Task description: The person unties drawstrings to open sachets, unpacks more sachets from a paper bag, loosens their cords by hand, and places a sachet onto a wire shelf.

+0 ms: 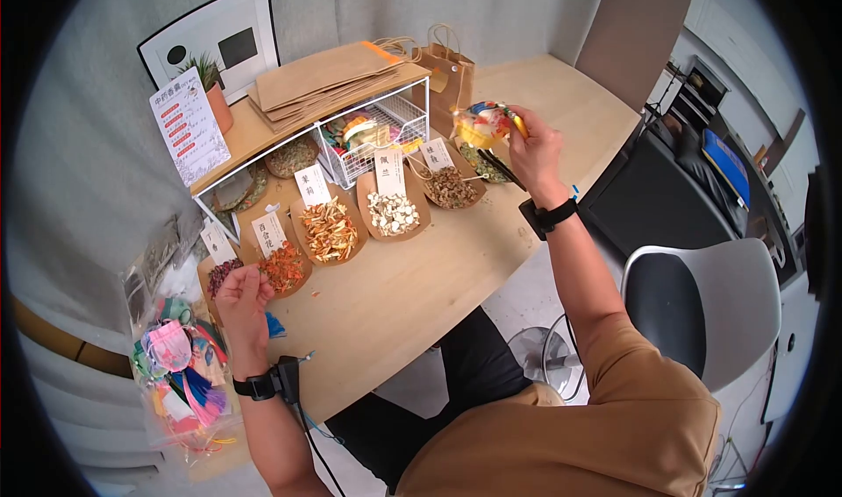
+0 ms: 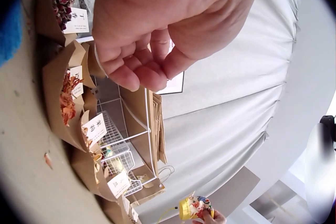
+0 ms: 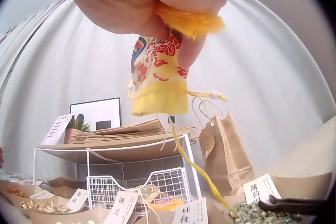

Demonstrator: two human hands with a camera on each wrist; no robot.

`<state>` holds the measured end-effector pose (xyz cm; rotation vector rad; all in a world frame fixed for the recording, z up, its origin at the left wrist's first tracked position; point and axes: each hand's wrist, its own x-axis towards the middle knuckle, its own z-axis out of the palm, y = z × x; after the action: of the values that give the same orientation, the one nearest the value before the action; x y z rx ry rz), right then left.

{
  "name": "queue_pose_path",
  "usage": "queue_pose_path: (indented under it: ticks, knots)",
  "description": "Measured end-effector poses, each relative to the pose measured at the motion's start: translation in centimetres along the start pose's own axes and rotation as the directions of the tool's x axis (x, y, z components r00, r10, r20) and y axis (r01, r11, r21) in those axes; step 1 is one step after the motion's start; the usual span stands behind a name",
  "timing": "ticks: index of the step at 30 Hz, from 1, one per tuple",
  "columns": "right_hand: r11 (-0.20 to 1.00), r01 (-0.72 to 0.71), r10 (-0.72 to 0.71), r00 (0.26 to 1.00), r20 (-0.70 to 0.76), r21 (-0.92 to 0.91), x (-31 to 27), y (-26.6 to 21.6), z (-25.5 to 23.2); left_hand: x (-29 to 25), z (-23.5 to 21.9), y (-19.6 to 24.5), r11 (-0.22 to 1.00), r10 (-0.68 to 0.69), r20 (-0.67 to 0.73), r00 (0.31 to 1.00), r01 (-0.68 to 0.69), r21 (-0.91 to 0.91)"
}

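Observation:
A yellow pouch with red and blue patterns [image 1: 481, 127] is raised over the right end of the row of trays, pinched by my right hand [image 1: 537, 150]. In the right wrist view the pouch [image 3: 160, 77] hangs from the fingers, with an orange tassel [image 3: 191, 22] against the hand and a yellow cord trailing down. My left hand [image 1: 242, 308] is above the tray of orange-red petals [image 1: 282, 269] and the tray of dark red buds [image 1: 224, 273]. Its fingers are curled with thumb and fingertips together; nothing shows between them in the left wrist view.
Paper trays with labels hold white pieces [image 1: 392, 214], orange-white slices [image 1: 329, 231] and brown bits [image 1: 450, 187]. Behind them stands a shelf with wire baskets [image 1: 360, 150] and flat paper bags [image 1: 320, 80]. Black tongs [image 3: 294, 205] rest over green herbs. Colourful pouches [image 1: 171, 348] lie left.

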<state>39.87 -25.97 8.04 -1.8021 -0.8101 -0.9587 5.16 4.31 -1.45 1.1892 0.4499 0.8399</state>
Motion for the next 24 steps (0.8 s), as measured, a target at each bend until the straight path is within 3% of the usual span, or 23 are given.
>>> queue_pose_path:
  ticks: [2,4,8,10,14,16,17,18,20,21,24]
  knots:
    - [0.997,0.062,-0.060,0.998,0.026,-0.052,0.1,0.3,-0.1,0.1,0.0,0.0,1.000,0.009,0.013,1.000,-0.009,-0.007]
    - [0.999,-0.052,0.052,0.999,-0.011,0.015,0.4,0.2,-0.5,0.0,0.0,-0.1,1.000,0.001,0.004,1.000,-0.001,-0.011]
    - [0.999,-0.036,0.037,0.998,-0.055,0.016,1.4,0.7,-1.2,0.1,-0.1,-0.2,1.000,0.017,-0.004,1.000,-0.017,-0.023]
    - [0.992,-0.048,0.061,0.992,-0.106,0.120,1.8,0.7,-1.4,0.1,-0.2,-0.1,0.999,0.016,-0.013,1.000,-0.017,-0.036]
    - [0.989,-0.082,0.086,0.996,-0.030,0.123,1.7,0.3,-1.4,0.1,-0.3,-0.1,0.999,0.010,-0.025,1.000,-0.011,-0.037]
    - [0.930,-0.167,0.211,0.972,-0.105,0.327,1.6,0.4,-0.8,0.1,-0.3,-0.1,0.999,0.041,-0.003,0.999,-0.041,-0.020]
    - [0.876,-0.258,0.299,0.953,-0.039,0.409,1.4,0.4,-1.0,0.1,-0.3,-0.1,0.999,0.048,-0.008,0.999,-0.049,-0.015]
    - [0.872,-0.256,0.299,0.953,-0.040,0.416,1.0,0.1,-0.9,0.0,-0.3,0.0,0.998,0.055,-0.003,0.998,-0.055,-0.008]
    - [0.543,-0.572,0.580,0.785,0.218,0.615,0.0,-0.3,-1.2,0.2,-0.4,-0.1,0.998,0.064,0.008,0.998,-0.064,0.002]
    - [0.542,-0.568,0.580,0.786,0.214,0.619,-0.7,0.0,-1.3,0.2,-0.6,-0.2,0.998,0.064,-0.006,0.998,-0.063,0.011]
    - [0.170,-0.701,0.636,0.615,0.467,0.693,-3.4,1.1,-0.6,0.2,-0.4,0.0,0.994,0.097,-0.033,0.995,-0.096,0.044]
